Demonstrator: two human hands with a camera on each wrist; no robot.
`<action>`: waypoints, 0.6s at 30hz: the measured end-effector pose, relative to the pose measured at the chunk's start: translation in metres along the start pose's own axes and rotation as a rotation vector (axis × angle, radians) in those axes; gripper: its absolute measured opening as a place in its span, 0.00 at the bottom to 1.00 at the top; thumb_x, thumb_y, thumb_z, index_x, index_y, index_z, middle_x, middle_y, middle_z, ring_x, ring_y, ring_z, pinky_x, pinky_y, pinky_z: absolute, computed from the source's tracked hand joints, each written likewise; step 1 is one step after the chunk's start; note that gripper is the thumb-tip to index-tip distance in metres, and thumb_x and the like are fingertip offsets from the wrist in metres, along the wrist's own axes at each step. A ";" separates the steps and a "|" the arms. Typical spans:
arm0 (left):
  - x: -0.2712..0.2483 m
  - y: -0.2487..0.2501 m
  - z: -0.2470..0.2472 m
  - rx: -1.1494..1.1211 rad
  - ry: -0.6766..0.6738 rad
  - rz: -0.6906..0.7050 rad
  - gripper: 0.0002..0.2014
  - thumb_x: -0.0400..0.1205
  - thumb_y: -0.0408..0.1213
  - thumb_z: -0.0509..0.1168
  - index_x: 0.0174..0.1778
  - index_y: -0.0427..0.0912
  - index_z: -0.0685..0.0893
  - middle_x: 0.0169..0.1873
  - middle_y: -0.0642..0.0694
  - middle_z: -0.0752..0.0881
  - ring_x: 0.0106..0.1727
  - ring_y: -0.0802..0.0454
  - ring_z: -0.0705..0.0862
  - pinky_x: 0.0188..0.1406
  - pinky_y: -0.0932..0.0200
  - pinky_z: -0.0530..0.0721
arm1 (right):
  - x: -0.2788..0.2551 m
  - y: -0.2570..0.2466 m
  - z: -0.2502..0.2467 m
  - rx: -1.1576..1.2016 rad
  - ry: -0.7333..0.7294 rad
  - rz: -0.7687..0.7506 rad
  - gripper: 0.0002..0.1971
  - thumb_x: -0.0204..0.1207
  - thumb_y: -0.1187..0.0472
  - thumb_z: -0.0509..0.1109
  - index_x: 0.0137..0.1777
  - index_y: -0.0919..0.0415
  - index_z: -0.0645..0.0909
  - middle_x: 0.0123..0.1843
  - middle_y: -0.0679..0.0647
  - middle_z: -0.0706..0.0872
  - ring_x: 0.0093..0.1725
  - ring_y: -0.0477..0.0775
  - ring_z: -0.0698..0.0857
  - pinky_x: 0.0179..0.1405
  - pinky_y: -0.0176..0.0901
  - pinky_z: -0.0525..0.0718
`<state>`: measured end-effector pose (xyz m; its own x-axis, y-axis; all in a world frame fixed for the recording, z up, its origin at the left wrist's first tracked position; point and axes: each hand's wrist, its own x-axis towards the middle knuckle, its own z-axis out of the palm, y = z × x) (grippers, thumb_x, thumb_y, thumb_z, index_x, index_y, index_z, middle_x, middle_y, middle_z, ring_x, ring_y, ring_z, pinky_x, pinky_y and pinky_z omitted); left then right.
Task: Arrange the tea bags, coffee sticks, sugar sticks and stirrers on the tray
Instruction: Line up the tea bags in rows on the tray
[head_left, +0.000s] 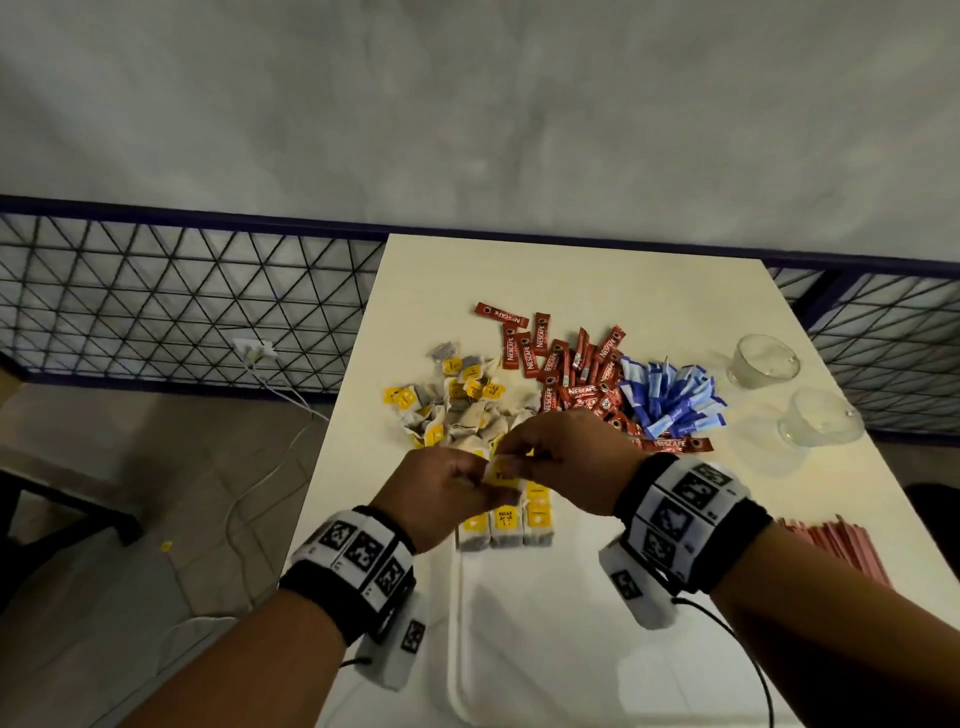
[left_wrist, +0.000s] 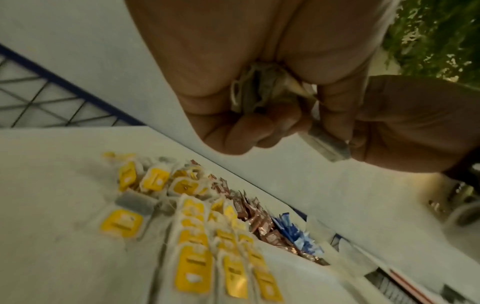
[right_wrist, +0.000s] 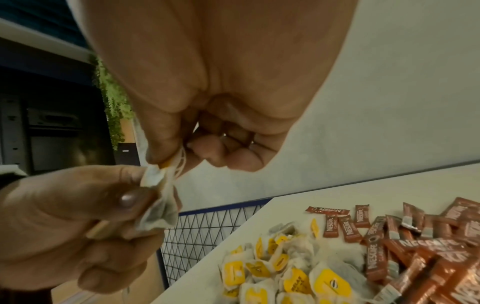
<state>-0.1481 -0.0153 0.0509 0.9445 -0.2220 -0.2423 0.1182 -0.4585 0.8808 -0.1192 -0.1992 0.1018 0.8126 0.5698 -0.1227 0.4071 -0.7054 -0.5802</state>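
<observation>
Both hands meet above the far end of the white tray (head_left: 456, 623), on one tea bag (head_left: 503, 475) with a yellow tag. My left hand (head_left: 480, 482) grips the bag's pouch (right_wrist: 158, 207) and has more crumpled tea bag paper (left_wrist: 257, 96) tucked in its palm. My right hand (head_left: 513, 457) pinches the tag and string (right_wrist: 167, 165) between thumb and forefinger. Three neat rows of tea bags (head_left: 505, 525) lie on the tray below the hands. Beyond them sit a loose pile of tea bags (head_left: 457, 405), red coffee sticks (head_left: 566, 374) and blue sugar sticks (head_left: 670, 400). Pink stirrers (head_left: 841, 545) lie at the right.
Two glass cups (head_left: 763, 361) (head_left: 818, 418) stand at the right of the white table (head_left: 571, 270). A wire mesh fence (head_left: 182, 296) runs behind the table. A cable (head_left: 270, 467) trails on the floor to the left, past the table's left edge.
</observation>
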 end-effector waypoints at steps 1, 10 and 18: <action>-0.002 0.002 0.005 -0.058 0.018 -0.005 0.02 0.70 0.42 0.79 0.36 0.51 0.93 0.25 0.49 0.86 0.28 0.62 0.80 0.32 0.65 0.77 | -0.003 0.002 0.000 0.025 0.035 0.023 0.11 0.79 0.51 0.69 0.55 0.52 0.87 0.45 0.42 0.86 0.42 0.41 0.80 0.39 0.28 0.73; -0.008 -0.019 0.049 -0.029 0.097 -0.188 0.04 0.73 0.45 0.76 0.38 0.53 0.89 0.22 0.60 0.82 0.25 0.63 0.76 0.24 0.69 0.72 | -0.025 0.059 0.045 0.171 -0.078 0.279 0.04 0.82 0.55 0.64 0.47 0.49 0.79 0.34 0.43 0.80 0.41 0.53 0.84 0.45 0.44 0.81; -0.031 -0.054 0.046 0.077 0.134 -0.314 0.05 0.74 0.46 0.75 0.41 0.51 0.88 0.25 0.59 0.81 0.24 0.67 0.75 0.25 0.71 0.71 | -0.026 0.086 0.087 0.172 -0.153 0.463 0.10 0.83 0.57 0.59 0.60 0.53 0.79 0.43 0.52 0.83 0.43 0.54 0.82 0.44 0.41 0.78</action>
<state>-0.1975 -0.0234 -0.0082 0.8980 0.0530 -0.4367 0.3911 -0.5507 0.7374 -0.1421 -0.2377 -0.0151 0.8161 0.2778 -0.5068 -0.0660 -0.8263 -0.5593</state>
